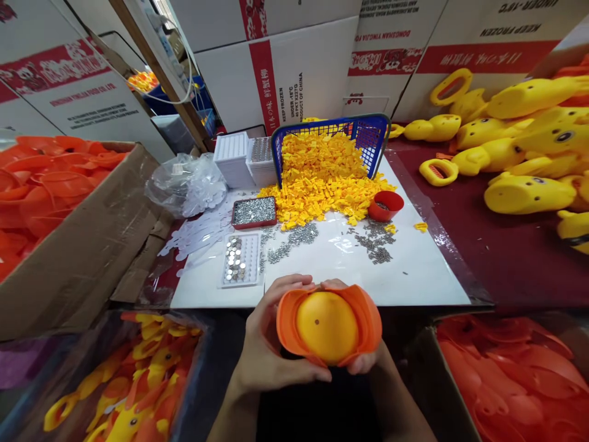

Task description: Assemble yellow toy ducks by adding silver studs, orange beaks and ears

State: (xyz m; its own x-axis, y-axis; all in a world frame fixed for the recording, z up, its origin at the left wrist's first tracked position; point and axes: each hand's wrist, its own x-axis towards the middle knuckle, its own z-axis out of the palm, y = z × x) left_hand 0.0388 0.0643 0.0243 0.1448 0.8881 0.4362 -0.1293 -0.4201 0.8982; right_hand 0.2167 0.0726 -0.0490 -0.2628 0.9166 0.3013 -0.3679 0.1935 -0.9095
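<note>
Both hands grip an orange plastic scoop (373, 316) with two raised, curved sides, close to my body at the table's front edge. Inside it shows the rounded yellow end of a toy duck (329, 334), with one small dark hole in it. My left hand (269, 350) is closed around the left side, thumb below and fingers behind. From the right, my right hand (365, 362) clasps the piece; most of its fingers are hidden behind the orange wall. The rest of the yellow part is out of sight.
On the white table (414, 276) yellow plastic pieces spill from a blue basket (377, 144). A red tray of small metal parts (254, 212), a button-cell tray (240, 261) and a red cup (386, 207) stand nearby. Yellow toy ducks (529, 193) lie right; boxes of orange parts (510, 374) flank me.
</note>
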